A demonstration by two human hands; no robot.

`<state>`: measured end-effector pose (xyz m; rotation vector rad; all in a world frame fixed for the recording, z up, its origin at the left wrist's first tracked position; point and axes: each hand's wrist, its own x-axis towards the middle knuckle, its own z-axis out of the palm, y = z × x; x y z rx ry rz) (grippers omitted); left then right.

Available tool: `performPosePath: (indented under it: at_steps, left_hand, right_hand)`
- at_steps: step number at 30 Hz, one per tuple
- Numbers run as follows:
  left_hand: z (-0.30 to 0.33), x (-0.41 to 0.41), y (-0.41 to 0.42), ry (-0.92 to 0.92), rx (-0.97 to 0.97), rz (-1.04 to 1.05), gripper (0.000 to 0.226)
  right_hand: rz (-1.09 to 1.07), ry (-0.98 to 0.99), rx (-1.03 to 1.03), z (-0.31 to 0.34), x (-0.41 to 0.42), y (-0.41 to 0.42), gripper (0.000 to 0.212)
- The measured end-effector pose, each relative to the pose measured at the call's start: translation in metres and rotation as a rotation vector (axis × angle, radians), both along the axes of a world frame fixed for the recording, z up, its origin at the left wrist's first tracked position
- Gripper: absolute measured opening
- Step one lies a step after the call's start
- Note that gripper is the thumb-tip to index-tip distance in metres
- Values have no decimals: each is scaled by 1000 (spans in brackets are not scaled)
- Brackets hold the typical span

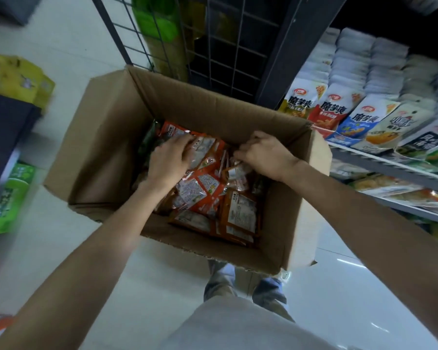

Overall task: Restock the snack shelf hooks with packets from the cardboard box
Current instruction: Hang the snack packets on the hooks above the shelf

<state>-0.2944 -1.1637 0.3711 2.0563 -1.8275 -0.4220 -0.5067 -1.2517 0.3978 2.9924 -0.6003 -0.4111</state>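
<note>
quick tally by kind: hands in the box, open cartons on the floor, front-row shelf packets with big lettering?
Hands in the box: 2 (left hand, right hand)
Open cardboard box: 1
Front-row shelf packets with big lettering: 5 legible, further ones blurred
Total: 8

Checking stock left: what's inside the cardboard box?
The cardboard box holds orange snack packets. Both hands, left hand and right hand, reach in. Lower layers are covered.
</note>
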Motion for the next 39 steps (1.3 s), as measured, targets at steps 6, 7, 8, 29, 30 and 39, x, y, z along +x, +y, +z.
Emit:
performPosePath:
  at_steps: [6, 7, 8, 29, 30, 39]
  left_hand:
    - [67, 1, 16, 448, -190, 278, 18]
    - [79, -8, 18, 535, -203, 287, 13]
    - [92, -18, 20, 620, -211, 285, 11]
    - [187, -263, 43, 1078, -114, 120, 32]
    - [185, -277, 44, 1092, -83, 124, 31]
    - [199, -402, 62, 1274, 59, -4, 20]
  right_hand:
    - [-784, -949, 326, 90, -43, 36, 14]
    - [-880, -1052, 404, 104, -48, 42, 14]
    - [-939, -1190, 525, 117, -52, 48, 10]
    - [-1144, -1946, 186, 177, -284, 137, 27]
    - [-1016, -1890, 95, 179, -298, 140, 36]
    - [-829, -1331, -18, 164, -415, 172, 32]
